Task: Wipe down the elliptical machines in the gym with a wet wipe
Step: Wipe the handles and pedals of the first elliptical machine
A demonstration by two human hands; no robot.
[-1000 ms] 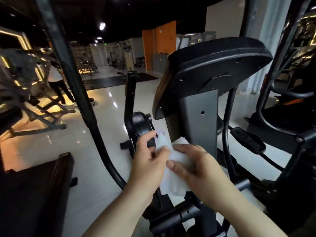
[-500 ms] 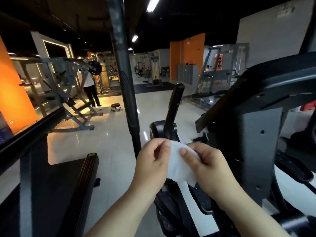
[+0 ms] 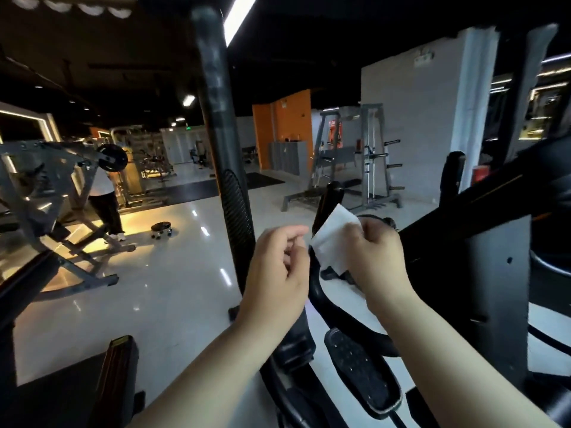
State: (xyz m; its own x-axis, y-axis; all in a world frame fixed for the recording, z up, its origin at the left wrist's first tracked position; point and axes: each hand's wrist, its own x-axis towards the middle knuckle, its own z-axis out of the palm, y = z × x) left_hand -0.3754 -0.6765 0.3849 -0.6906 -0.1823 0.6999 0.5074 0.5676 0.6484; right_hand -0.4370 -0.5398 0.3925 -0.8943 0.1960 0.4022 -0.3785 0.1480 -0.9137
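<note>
A white wet wipe (image 3: 332, 239) is held up in front of me, gripped by my right hand (image 3: 377, 254) along its right side. My left hand (image 3: 278, 267) hovers just left of the wipe with loosely curled fingers, and I see nothing in it. The black elliptical machine surrounds both hands. Its tall moving handlebar (image 3: 216, 118) rises left of my left hand. A short fixed grip (image 3: 327, 196) stands behind the wipe, and the grey console mast (image 3: 494, 273) is at the right. A ribbed pedal (image 3: 361, 375) lies below my right forearm.
Another machine's dark edge (image 3: 117, 381) fills the lower left. Across the glossy white floor a person (image 3: 105, 196) stands at a plate-loaded machine, near a small wheeled stool (image 3: 160, 228). A grey rack (image 3: 370, 156) and an orange pillar (image 3: 281, 131) stand further back.
My view has swung left and up. Both hands held the wipe before; now my left hand has come off it and only my right hand holds it, raised higher.
</note>
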